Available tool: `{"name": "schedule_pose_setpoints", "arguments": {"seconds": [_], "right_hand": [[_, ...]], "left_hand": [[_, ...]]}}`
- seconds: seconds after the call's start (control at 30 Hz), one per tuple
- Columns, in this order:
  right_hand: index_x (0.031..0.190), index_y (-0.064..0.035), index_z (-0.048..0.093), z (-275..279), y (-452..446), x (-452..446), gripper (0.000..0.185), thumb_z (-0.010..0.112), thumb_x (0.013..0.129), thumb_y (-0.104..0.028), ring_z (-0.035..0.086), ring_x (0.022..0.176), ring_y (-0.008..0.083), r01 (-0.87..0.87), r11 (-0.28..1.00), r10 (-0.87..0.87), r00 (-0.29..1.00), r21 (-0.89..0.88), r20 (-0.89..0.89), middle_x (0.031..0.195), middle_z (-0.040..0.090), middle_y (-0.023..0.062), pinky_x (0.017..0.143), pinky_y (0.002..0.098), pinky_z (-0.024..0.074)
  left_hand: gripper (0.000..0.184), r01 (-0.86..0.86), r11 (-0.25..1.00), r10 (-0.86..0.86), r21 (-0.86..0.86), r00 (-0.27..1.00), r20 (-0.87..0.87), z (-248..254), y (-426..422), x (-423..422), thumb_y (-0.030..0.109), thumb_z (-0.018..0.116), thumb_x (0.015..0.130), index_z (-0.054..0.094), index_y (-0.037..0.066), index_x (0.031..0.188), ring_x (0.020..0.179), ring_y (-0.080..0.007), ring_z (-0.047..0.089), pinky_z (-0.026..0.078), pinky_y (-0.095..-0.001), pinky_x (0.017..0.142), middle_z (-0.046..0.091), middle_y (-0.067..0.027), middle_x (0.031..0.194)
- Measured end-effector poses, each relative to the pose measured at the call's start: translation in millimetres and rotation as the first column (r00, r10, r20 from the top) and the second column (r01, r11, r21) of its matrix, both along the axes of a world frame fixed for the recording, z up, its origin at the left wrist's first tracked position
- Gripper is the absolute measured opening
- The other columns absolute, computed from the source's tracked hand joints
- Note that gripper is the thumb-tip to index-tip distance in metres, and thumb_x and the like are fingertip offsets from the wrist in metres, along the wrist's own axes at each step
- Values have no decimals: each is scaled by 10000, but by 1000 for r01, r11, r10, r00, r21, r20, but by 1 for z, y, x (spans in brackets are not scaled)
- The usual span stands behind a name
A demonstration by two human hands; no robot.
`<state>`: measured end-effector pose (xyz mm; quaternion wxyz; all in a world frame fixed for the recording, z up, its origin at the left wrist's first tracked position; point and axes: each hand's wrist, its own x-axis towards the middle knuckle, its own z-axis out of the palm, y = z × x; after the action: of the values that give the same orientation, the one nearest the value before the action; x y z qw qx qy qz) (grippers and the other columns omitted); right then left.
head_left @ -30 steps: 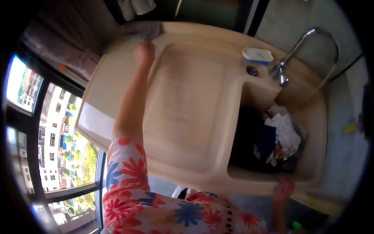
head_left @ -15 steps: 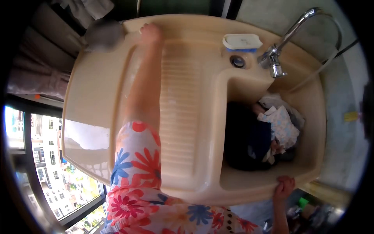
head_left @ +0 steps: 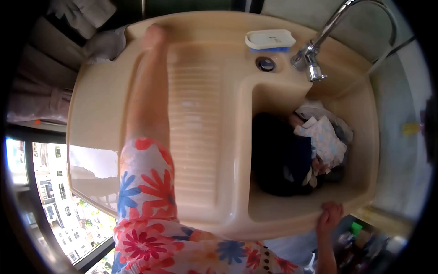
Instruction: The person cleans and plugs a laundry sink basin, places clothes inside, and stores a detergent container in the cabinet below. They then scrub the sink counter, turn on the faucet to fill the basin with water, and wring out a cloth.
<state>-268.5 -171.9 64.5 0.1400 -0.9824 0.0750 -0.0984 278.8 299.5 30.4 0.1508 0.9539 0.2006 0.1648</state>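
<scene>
My left hand is at the far rim of the beige laundry sink, at the top end of its ribbed washboard. Its fingers look bunched together; whatever they hold, if anything, is hidden. My right hand is on the near rim of the basin, fingers curled over the edge. In the basin lies a heap of laundry: black cloth, a dark blue piece and a pale patterned cloth. A grey cloth hangs over the sink's far left corner, left of my left hand.
A chrome faucet arches over the basin from the far side. Near it are a white soap dish with blue beneath and a round drain fitting. Fabric hangs at left above a window.
The view has shifted, so the sink appears farther left and slightly higher. The grey cloth, blurred before, is now sharper at the corner. Both hands stay at the rims; the laundry looks unchanged.
</scene>
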Motion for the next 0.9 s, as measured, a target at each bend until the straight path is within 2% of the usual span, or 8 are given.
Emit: {"name": "schedule_pose_setpoints", "arguments": {"seconds": [0.1,0.23,0.47,0.6,0.67,0.77,0.8,0.9], "right_hand": [[806,-73,550,4,2,3,141,423,771,-122,519,852,263,4,1000,-4,1000,-9,15,812,572,64,960,415,263],[797,-75,553,3,4,7,136,426,762,-107,520,844,256,-17,1000,17,1000,-19,24,801,572,63,950,407,275],[797,-72,559,-6,-5,5,137,433,758,-109,504,796,264,-89,995,86,995,51,53,783,565,68,898,387,307],[791,-70,555,-4,-6,2,145,421,775,-124,497,783,259,-76,997,76,997,-23,23,789,560,70,881,377,307],[787,-72,551,-5,-4,2,152,411,784,-131,496,783,257,-62,998,62,998,-34,9,792,557,71,888,379,301],[789,-74,544,-7,-5,1,157,400,795,-136,495,786,256,-38,999,38,999,15,2,798,555,73,906,385,288],[791,-75,543,-7,-6,-1,157,400,796,-137,495,790,257,-36,999,36,999,11,-11,798,554,74,911,388,286],[795,-75,541,-5,-5,0,154,400,799,-138,497,800,259,-22,1000,22,999,-4,-24,799,554,76,925,396,281]], "left_hand": [[280,69,995,-77,70,989,125,-15,-60,2,321,614,742,670,74,861,889,-284,617,499,-388,745,640,-151,931],[228,197,970,-186,-143,979,86,-15,-146,-5,316,604,737,696,132,834,828,-259,628,499,-351,744,655,-118,850],[150,684,672,-639,-284,729,246,-8,-150,-23,228,614,702,704,172,808,788,-267,618,488,-335,753,655,-92,831],[122,647,752,-657,125,723,212,-32,-137,2,173,597,721,681,119,792,823,-294,611,478,-364,766,640,-137,847],[131,573,813,-519,-104,794,315,-29,-83,1,172,599,722,679,99,794,828,-293,613,481,-376,756,637,-152,844],[145,458,887,-462,57,882,99,-23,16,-7,183,592,734,683,98,808,764,-293,620,488,-374,712,642,-141,814],[156,412,910,-406,-50,908,105,-23,44,-17,183,588,738,683,110,838,757,-290,621,485,-373,702,644,-136,799],[215,365,930,-365,31,915,171,-3,90,-45,249,594,734,675,113,878,766,-268,626,480,-364,697,647,-126,777]]}}
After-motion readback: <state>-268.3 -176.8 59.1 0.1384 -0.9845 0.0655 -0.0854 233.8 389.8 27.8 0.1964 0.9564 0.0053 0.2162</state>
